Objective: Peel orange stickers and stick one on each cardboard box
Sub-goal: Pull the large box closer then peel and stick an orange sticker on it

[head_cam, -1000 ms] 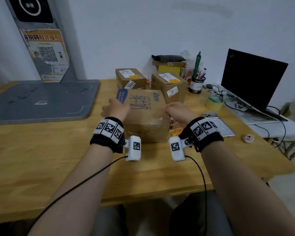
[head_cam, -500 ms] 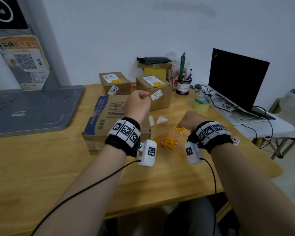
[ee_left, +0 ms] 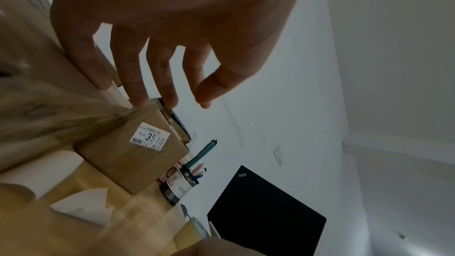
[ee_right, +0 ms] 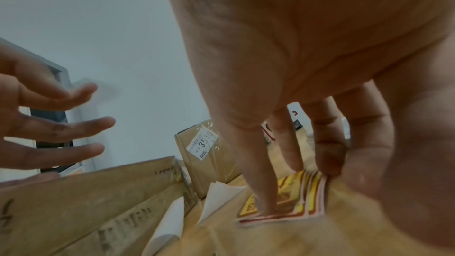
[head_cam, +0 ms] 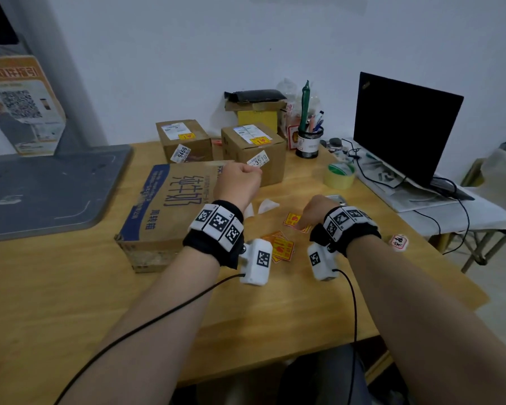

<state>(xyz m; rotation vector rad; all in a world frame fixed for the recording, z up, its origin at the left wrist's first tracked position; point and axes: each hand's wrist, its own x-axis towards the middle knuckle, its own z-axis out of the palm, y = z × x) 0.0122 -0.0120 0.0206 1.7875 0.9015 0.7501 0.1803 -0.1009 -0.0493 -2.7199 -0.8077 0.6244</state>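
On table, right hand fingertips press orange stickers, nothing gripped; left hand loosely spread, empty. Pinch one corner, peel slowly.

You have three brown cardboard boxes on the wooden table: a large flat carton with blue print lying nearest you, bare of any sticker, and two small taped cubes, one on the left and one on the right, behind it, each bearing a yellow-orange sticker on top. Loose orange-and-yellow stickers lie scattered just right of the carton.
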